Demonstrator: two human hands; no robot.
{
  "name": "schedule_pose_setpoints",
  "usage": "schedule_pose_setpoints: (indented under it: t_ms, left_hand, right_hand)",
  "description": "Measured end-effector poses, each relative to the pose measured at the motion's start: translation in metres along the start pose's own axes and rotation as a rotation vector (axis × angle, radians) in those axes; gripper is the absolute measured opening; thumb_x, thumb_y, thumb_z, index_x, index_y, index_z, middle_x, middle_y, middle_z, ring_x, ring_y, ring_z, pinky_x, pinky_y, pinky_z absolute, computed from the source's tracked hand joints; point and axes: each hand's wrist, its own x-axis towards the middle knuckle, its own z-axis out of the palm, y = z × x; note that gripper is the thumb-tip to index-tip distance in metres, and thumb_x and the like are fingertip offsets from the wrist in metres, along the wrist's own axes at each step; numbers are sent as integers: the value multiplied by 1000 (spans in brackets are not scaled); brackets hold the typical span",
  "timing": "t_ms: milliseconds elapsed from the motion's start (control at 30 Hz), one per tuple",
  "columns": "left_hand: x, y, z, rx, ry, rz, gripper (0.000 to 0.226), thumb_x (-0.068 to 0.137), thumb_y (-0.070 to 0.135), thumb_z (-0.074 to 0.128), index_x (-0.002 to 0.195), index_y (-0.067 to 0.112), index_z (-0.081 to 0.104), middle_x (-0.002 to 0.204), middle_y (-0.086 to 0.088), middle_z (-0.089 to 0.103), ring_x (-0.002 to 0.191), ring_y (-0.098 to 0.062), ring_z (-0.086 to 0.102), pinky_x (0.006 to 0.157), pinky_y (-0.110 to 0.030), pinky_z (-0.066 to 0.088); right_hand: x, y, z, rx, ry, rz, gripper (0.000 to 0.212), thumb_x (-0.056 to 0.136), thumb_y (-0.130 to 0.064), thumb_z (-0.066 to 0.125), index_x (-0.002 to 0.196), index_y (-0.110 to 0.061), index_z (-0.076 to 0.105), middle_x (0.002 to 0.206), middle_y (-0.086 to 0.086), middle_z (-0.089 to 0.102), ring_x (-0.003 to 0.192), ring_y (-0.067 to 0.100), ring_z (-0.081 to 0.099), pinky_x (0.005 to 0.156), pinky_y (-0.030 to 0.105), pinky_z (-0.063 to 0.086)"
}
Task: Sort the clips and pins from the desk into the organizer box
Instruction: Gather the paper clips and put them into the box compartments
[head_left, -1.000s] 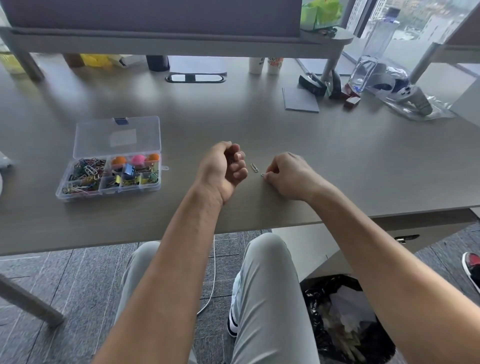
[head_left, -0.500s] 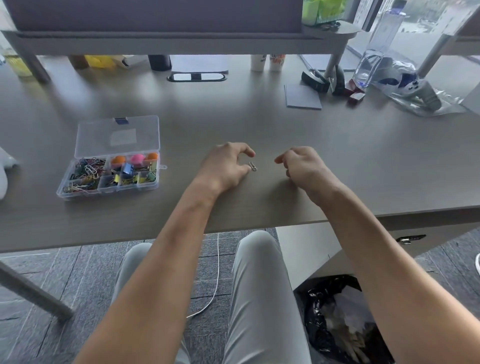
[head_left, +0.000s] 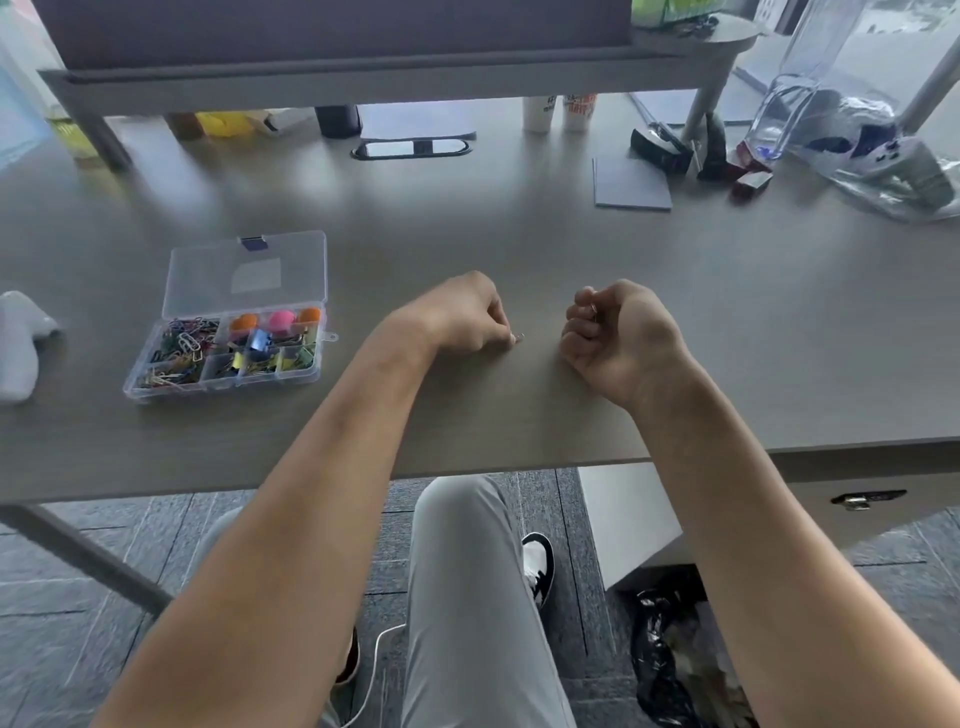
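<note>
Both hands at the desk's centre, clips in their fingers

Left hand (head_left: 457, 317) pinches a small paper clip (head_left: 518, 338) against the desk (head_left: 519, 239); right hand (head_left: 618, 338) curls around what seems another clip. Open organizer box (head_left: 228, 332) sits mid-left.

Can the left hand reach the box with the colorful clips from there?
Probably yes. The left hand sits right of the organizer box, whose lid is open, with only bare desk between them.

Soft daylight from upper-right window; pale glare on desk (head_left: 519, 234); wide-angle edge bending; mild blur.
</note>
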Motion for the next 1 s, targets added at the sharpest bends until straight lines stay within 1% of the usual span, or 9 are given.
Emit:
schedule_pose_setpoints:
  t_ms: [100,200,300,400,533,633,733,900,1000]
  left_hand:
    - [0,9,0,149,-53,-35,33,87,32,65,66,6,65,65,-8,63,64,-24,56,54,-26,38]
    - [-11,18,1,149,30,-80,38,95,35,47,67,9,47,74,-15,50,73,-29,46,60,-33,32]
    - [-36,6,5,-207,193,-117,40,97,28,39,61,10,39,69,-13,46,65,-26,40,55,-35,29]
    - [-78,-12,12,-792,388,-191,30,88,31,39,61,17,35,55,-6,32,47,-18,24,49,-28,20]
    - [-131,-36,5,-1427,381,-245,40,96,18,39,57,25,30,50,4,20,47,-15,8,43,-18,11]
    - [-160,-67,-17,-1777,412,-267,34,96,17,37,63,20,41,52,4,27,40,-9,16,36,-17,13]
    - [-185,-104,-37,-1980,590,-293,35,99,14,31,67,17,45,51,5,32,38,-8,20,33,-17,16]
    - [-205,-162,-67,-2156,1061,-384,26,90,10,33,67,16,44,59,2,30,44,-12,25,39,-19,23]
    - [-206,-179,-84,-2279,1074,-468,26,90,6,32,69,11,45,64,-2,34,53,-15,31,51,-24,31]
  right_hand:
    - [4,5,2,57,-7,2,27,92,-6,28,72,-15,45,65,-1,34,47,10,29,35,21,26]
    - [3,7,8,107,-14,7,28,94,-9,30,70,-14,45,66,1,38,49,12,36,39,21,30]
    - [1,13,16,110,18,9,31,99,-13,36,70,-12,48,68,2,43,52,14,42,42,21,34]
    - [-3,26,34,67,55,-21,32,103,-12,40,73,-10,54,71,4,52,57,17,53,45,21,45]
    - [-11,52,77,-19,40,-41,31,106,-11,38,89,0,62,79,10,61,75,24,63,67,28,56]
    - [-15,73,120,-37,-45,-13,34,107,-12,38,91,4,64,79,13,63,77,25,64,71,30,58]
    - [-16,97,159,-115,-73,23,32,106,-10,38,91,4,62,82,14,61,73,24,61,68,30,58]
    - [-17,130,207,-247,-110,78,36,108,-12,36,88,4,61,83,16,58,73,23,58,71,30,56]
    - [-13,145,225,-249,-120,104,31,107,-11,38,100,7,62,95,20,59,83,26,60,72,31,58]
